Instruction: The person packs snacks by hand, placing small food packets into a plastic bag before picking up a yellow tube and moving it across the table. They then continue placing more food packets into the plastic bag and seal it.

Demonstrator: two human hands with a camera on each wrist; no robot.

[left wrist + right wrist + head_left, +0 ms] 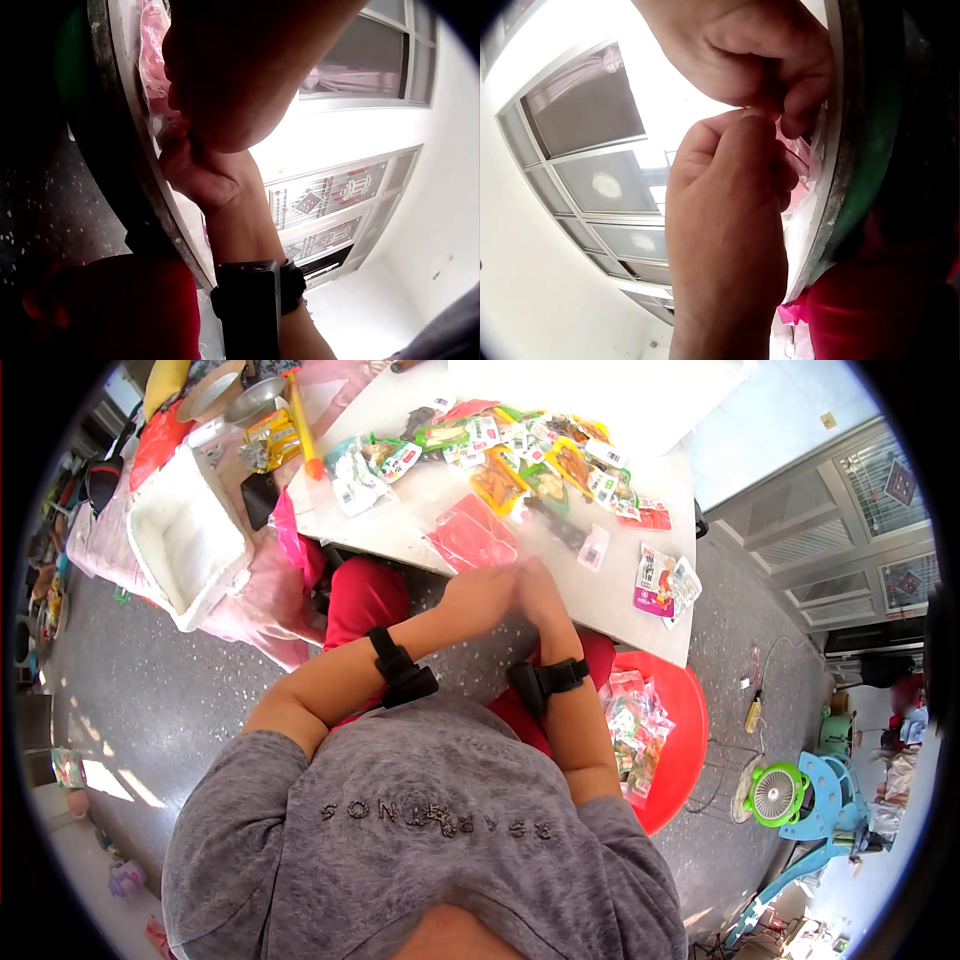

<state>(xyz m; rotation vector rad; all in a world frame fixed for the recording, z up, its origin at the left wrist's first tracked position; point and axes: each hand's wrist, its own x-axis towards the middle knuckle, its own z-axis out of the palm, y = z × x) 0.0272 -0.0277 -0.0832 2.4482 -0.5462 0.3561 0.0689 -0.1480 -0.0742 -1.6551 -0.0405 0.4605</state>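
Both hands meet at the table's near edge, in front of a translucent pink plastic bag. My left hand has thumb and fingers curled, pinching at the bag's near end. Against it, my right hand pinches with bent fingers at the same spot. In the right wrist view the left hand is below, the right hand above, and crumpled pink plastic shows beside their fingertips. The left wrist view has the right hand beside the bag; the left one is dark and near. The pinched part is hidden.
Several colourful food packets lie farther back on the white table. Two more packets are at the right. A red basin with packets stands below the right edge. A white foam box sits at the left.
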